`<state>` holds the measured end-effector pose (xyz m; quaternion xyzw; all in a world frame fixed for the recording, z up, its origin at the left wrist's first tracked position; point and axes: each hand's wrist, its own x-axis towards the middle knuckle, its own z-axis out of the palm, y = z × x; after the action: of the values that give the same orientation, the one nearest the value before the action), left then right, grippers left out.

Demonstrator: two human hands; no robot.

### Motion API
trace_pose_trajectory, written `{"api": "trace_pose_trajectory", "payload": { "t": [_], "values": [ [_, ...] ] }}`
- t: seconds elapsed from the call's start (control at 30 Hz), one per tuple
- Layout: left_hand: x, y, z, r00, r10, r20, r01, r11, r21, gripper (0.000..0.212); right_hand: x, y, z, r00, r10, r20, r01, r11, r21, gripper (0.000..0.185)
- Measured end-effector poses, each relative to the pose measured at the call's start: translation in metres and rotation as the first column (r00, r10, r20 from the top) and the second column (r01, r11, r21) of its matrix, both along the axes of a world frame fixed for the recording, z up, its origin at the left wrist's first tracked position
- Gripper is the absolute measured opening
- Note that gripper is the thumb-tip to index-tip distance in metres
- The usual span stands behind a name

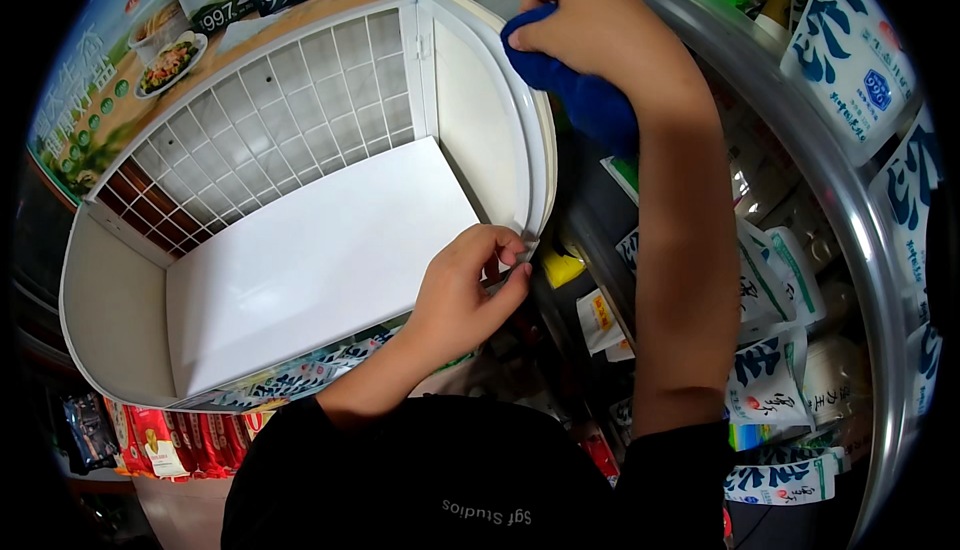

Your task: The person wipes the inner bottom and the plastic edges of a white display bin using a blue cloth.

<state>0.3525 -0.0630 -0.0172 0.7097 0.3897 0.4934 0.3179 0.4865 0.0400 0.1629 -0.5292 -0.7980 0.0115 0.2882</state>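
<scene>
My right hand grips a dark blue cloth at the outer side of the white display rack's curved side panel. The cloth hangs down beneath my wrist. Near the lower front corner of that panel is my left hand, its thumb and fingers curled close to the edge; whether it pinches the edge I cannot tell. Between the rack's two side panels lies a white shelf board, with a white wire grid behind it.
A printed poster board rises behind the rack. Red packets stand below at the left. On the right, a curved metal rail runs past white printed bags and shelves of packaged goods.
</scene>
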Motion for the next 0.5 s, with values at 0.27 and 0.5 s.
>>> {"api": "trace_pose_trajectory", "payload": {
  "t": [0.27,0.5],
  "values": [
    [-0.001,0.003,0.001,0.998,0.036,-0.058,-0.037,0.999,-0.014,0.023,-0.024,0.002,0.009,0.959,0.036,0.282,-0.057,0.996,0.065,0.019],
    [0.002,0.012,0.002,0.994,0.054,-0.093,-0.058,0.997,-0.042,0.026,-0.031,-0.010,-0.006,0.961,-0.118,0.251,0.063,0.974,0.216,0.018]
  ]
}}
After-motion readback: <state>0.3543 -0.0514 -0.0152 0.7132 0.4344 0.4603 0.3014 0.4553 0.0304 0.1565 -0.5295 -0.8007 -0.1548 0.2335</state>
